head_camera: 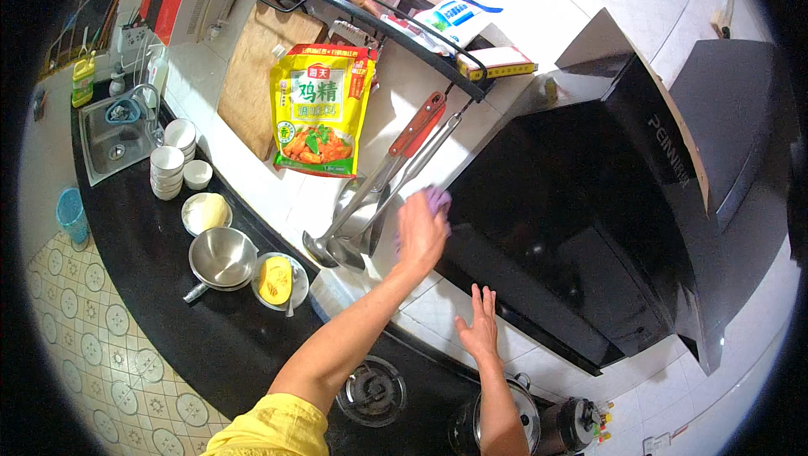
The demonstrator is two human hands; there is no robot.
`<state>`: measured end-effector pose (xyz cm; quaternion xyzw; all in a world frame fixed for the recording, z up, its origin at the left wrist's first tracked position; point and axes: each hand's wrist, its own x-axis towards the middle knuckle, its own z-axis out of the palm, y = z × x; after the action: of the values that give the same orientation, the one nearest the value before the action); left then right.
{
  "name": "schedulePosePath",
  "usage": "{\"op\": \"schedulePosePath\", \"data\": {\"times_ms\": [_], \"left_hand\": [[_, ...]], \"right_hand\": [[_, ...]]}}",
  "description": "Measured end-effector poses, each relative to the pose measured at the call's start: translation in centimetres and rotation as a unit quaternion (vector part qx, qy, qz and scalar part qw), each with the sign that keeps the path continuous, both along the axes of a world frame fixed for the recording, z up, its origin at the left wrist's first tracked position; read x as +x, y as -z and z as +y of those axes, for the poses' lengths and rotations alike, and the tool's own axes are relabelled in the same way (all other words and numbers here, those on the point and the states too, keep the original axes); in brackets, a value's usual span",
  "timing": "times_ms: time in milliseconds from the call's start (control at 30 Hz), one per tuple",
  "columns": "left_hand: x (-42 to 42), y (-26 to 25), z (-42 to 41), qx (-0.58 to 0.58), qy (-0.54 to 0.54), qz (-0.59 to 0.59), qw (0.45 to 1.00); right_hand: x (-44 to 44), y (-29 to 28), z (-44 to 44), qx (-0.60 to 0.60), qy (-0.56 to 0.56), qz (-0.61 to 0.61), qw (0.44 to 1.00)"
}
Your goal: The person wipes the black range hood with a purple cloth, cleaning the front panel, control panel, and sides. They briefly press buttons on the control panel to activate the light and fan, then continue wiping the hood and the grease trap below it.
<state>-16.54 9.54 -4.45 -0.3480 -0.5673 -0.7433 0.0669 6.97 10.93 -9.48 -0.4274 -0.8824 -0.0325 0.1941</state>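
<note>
My left hand (421, 233) is closed on a purple cloth (438, 201), which lies against the white wall tiles at the left edge of the black range hood (555, 203). Just left of it, metal ladles (353, 219) and other utensils with a red-brown handle hang from the black rack (379, 17). Below the hood's lower edge is my right hand (480, 328), empty, its fingers spread; whether it touches the hood cannot be told. A yellow seasoning pouch (320, 108) hangs in front of a wooden cutting board (252, 86).
Along the black counter (158, 247) stand a sink (113, 151), stacked white bowls (167, 162), a steel pan (223, 257) and a plate with yellow food (276, 280). A gas burner (371, 391) and a lidded pot (517, 415) are beneath my arms.
</note>
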Motion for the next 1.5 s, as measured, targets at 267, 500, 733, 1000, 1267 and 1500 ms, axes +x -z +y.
{"op": "schedulePosePath", "data": {"times_ms": [267, 500, 733, 1000, 1267, 1500], "left_hand": [[-3.6, -17.3, 0.6, 0.192, 0.219, -0.042, 0.956], [-4.8, -18.3, 1.5, 0.200, 0.195, 0.001, 0.960], [-3.5, -5.1, 2.8, 0.079, 0.127, -0.021, 0.988], [1.0, -3.6, 2.3, 0.082, -0.003, 0.023, 0.996], [9.0, -1.1, 1.5, 0.125, 0.046, 0.134, 0.982], [9.7, -5.0, 4.5, 0.061, -0.151, 0.098, 0.982]], "right_hand": [[0.6, 1.8, -1.2, 0.019, -0.004, 0.075, 0.997], [2.7, 5.0, 4.2, -0.380, -0.039, 0.505, 0.774], [0.0, 1.4, 1.5, -0.421, -0.148, 0.639, 0.626], [0.6, 4.2, 3.1, -0.439, -0.082, 0.664, 0.600], [0.8, 4.2, 2.9, -0.446, -0.073, 0.673, 0.586], [6.7, 3.9, 2.3, -0.406, -0.065, 0.660, 0.629]]}}
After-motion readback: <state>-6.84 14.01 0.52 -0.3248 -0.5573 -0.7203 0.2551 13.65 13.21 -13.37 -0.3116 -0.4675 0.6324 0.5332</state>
